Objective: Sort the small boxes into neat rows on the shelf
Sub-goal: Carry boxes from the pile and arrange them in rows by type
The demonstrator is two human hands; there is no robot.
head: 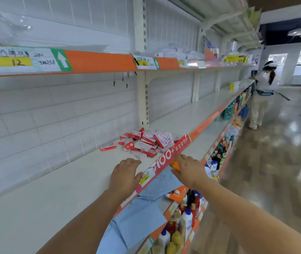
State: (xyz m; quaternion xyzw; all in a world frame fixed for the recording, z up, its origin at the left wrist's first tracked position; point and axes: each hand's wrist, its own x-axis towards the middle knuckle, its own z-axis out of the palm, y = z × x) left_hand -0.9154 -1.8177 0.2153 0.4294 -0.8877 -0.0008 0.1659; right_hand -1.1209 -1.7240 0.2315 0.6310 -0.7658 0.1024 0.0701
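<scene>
A loose heap of several small red-and-white boxes point(144, 142) lies on the white shelf point(58, 189), near its front edge. One box point(108, 146) sits apart to the left of the heap. My left hand point(125, 174) hovers over the shelf just short of the pile, fingers relaxed and holding nothing. My right hand point(187, 170) reaches past the shelf's red front strip point(171, 154), fingers slightly bent, nothing in it.
The orange-edged upper shelf point(98, 61) carries price labels overhead. Lower shelves hold blue paper sheets point(142, 213) and bottles point(180, 217). A person point(261, 94) stands farther down the aisle at the right. The glossy floor point(274, 171) lies to my right.
</scene>
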